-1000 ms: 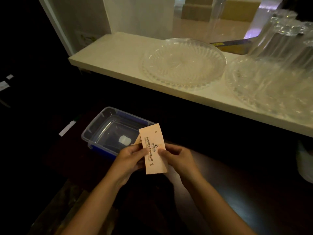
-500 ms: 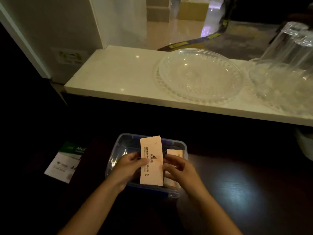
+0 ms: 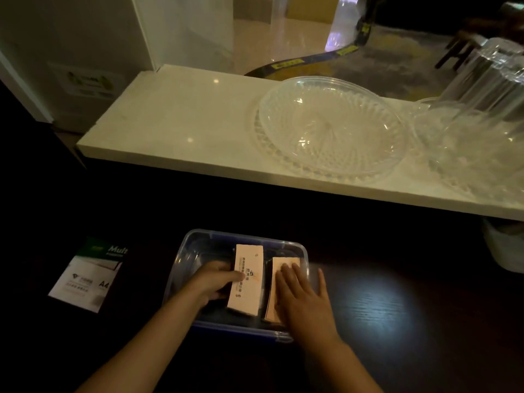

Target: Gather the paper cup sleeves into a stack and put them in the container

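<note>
Two sleeve stacks in clear container (image 3: 303,251): left hand (image 3: 215,282) grips printed stack (image 3: 247,279); right hand (image 3: 303,296), fingers spread, flat on plain stack (image 3: 283,265).

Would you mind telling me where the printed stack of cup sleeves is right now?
In the head view, the printed sleeve stack sits inside the clear container, gripped by the left hand, left of a plain stack under the right hand.

Both bare forearms reach forward and up from the bottom edge, hands close side by side.

The left hand (image 3: 215,282) is curled, thumb laid across the top and fingers tucked beneath, closed in a grip on a sleeve stack (image 3: 247,279). The right hand (image 3: 304,299) lies flat, palm down, fingers extended and slightly spread, little finger splayed out to the right, pressing nothing closed.
</note>
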Motion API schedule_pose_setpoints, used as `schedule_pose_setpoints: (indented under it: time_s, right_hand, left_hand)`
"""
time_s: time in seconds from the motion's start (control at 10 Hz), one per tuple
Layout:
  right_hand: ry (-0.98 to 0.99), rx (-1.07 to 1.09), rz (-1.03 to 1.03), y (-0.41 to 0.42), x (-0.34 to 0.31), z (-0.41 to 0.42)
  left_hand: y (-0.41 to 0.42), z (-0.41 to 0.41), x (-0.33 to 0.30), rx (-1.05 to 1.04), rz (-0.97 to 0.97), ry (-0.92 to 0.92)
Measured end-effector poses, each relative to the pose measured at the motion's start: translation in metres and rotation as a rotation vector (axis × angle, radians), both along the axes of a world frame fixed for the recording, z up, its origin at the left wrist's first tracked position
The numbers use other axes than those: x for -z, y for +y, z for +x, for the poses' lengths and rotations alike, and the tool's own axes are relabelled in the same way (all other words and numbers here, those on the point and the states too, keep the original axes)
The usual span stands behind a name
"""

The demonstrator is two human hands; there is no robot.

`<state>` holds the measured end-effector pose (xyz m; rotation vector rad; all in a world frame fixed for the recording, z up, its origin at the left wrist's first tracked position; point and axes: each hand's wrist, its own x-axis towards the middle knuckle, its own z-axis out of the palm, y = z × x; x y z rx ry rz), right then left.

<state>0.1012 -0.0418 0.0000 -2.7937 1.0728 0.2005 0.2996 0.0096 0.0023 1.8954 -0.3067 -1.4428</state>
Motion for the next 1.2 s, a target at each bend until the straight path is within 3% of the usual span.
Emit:
schedule_pose_setpoints:
  time_s: [0.2,0.6,0.9,1.2]
  right_hand:
    - [0.067,-0.015,0.071,-0.004,0.001,0.003]
    - [0.027,-0.01,0.091,-0.004,0.005,0.002]
    - [0.035,-0.024,0.072,-0.003,-0.002,0.003]
    - [-0.059,0.01,0.12,-0.007,-0.014,0.002]
  left_hand:
    - [-0.003,-0.009,0.008,0.037,0.062,0.022]
    - [-0.005,-0.034,0.013,0.165,0.098,-0.268]
    - [-0.005,-0.04,0.009,0.182,0.07,-0.285]
    - [0.011,-0.023,-0.006,0.165,-0.098,-0.374]
